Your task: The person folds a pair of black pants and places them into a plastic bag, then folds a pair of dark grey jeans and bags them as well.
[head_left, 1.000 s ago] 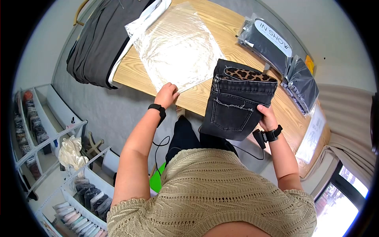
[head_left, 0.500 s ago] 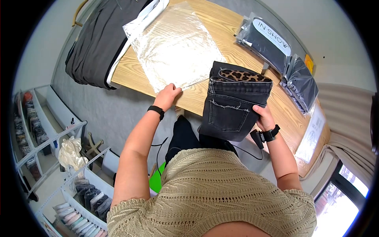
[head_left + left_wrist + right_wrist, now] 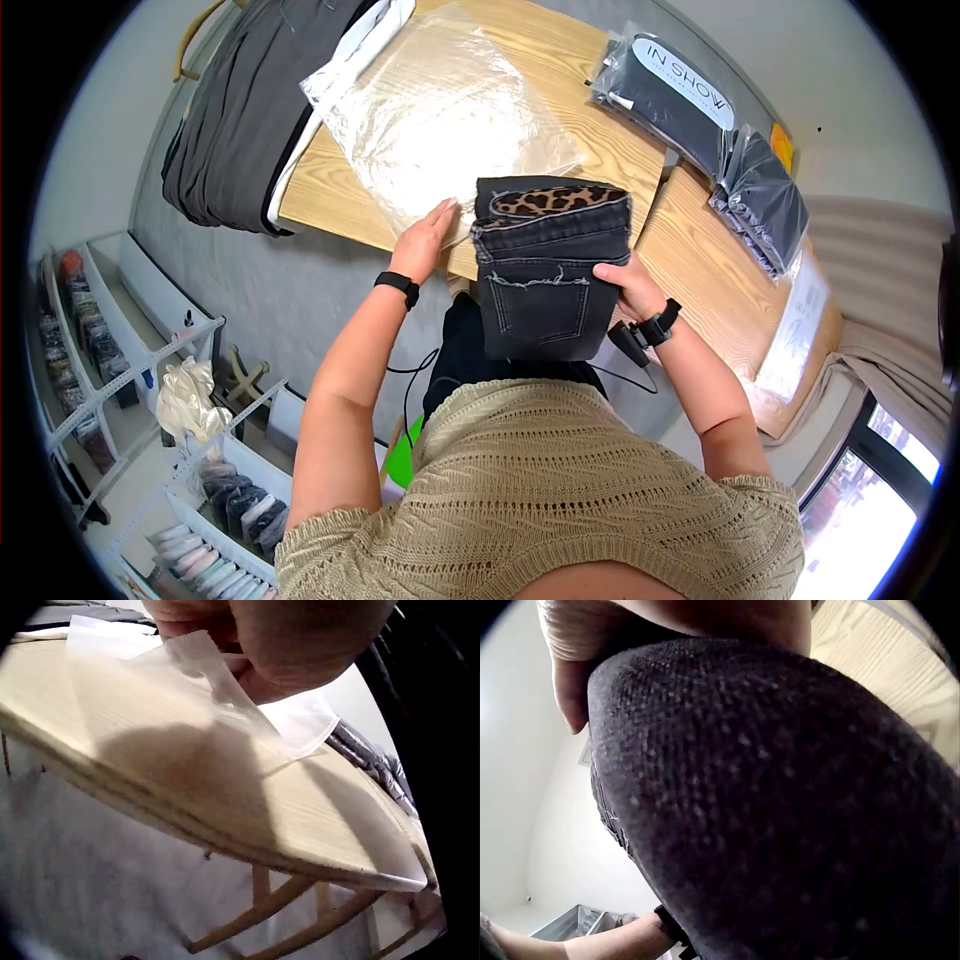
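My right hand [image 3: 630, 285] grips a folded pair of black jeans [image 3: 535, 305] at its right side, thumb on the front. A frayed back pocket and a leopard-print patch at the waist show; the fingers behind are hidden. In the right wrist view the dark denim [image 3: 765, 795] fills most of the picture. My left hand [image 3: 425, 245] is at the near edge of a clear plastic bag [image 3: 430, 120] lying on the wooden table [image 3: 320, 185]. In the left wrist view the bag's lifted edge [image 3: 217, 682] runs up between thumb and fingers.
Packed garments in clear bags, one labelled IN SHOW [image 3: 685, 80], lie along the table's far right. Dark grey clothing [image 3: 240, 120] is heaped at the left. A flat clear packet [image 3: 795, 330] lies at the right end. White shelving with bagged items [image 3: 100, 350] stands lower left.
The jeans have moved left in my right hand, over the table's near edge and close to the bag. My left fingers have straightened at the bag's edge.
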Demonstrator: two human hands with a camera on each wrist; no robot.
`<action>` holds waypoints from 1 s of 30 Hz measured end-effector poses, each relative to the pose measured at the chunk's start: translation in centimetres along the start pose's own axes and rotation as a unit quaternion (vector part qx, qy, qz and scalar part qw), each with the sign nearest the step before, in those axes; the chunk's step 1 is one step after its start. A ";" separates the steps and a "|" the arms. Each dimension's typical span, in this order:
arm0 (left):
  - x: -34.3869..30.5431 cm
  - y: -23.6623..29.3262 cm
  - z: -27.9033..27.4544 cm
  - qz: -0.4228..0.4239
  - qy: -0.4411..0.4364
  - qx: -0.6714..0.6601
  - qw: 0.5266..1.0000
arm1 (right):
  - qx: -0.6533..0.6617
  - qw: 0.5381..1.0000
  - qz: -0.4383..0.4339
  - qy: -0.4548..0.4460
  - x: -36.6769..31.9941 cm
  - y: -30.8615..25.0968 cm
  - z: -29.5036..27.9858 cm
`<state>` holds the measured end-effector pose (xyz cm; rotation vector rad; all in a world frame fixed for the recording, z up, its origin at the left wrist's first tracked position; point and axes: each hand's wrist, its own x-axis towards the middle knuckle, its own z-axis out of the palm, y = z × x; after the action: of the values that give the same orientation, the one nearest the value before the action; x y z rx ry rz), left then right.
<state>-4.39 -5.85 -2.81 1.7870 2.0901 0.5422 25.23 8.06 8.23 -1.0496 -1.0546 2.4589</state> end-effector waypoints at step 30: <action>-0.6 0.9 -0.8 0.019 0.144 0.016 0.989 | -0.114 0.967 0.211 -0.087 13.4 3.1 -1.4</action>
<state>-3.90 -6.35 -1.64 1.8629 2.2650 0.8266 16.90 13.22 -1.58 -1.2569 -1.3101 2.8607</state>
